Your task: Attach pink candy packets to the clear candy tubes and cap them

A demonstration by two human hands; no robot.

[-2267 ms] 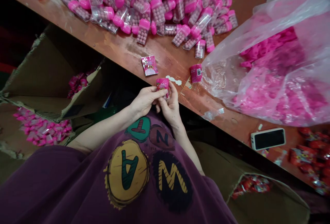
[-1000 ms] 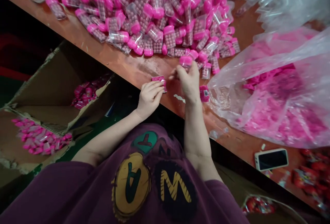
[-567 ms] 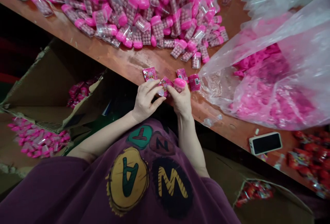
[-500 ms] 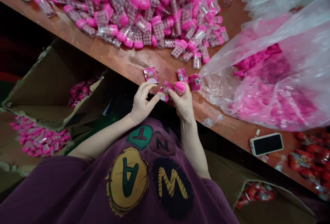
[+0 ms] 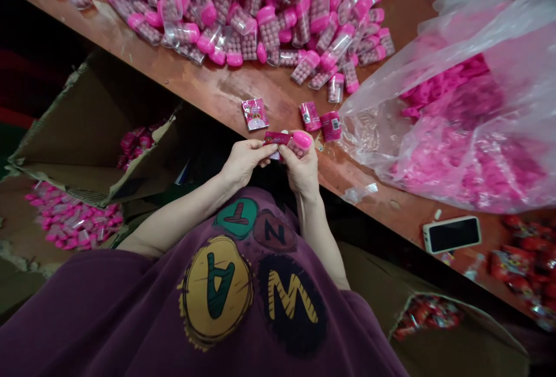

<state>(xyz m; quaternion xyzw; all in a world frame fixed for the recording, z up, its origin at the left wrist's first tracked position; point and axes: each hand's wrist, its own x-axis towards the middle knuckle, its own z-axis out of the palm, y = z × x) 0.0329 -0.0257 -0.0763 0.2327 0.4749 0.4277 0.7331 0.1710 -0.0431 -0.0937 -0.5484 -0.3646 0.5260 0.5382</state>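
The left hand has its fingers pinched on a pink sachet at the bench edge; the right hand has its fingers closed around a pink-capped bottle, just beside it.

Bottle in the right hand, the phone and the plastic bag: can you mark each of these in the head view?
Bottle [image 5: 302, 140], head view, on its pink cap.
Phone [image 5: 452, 234], head view, on its dark screen.
Plastic bag [image 5: 516, 35], head view, on its film above the pink contents.
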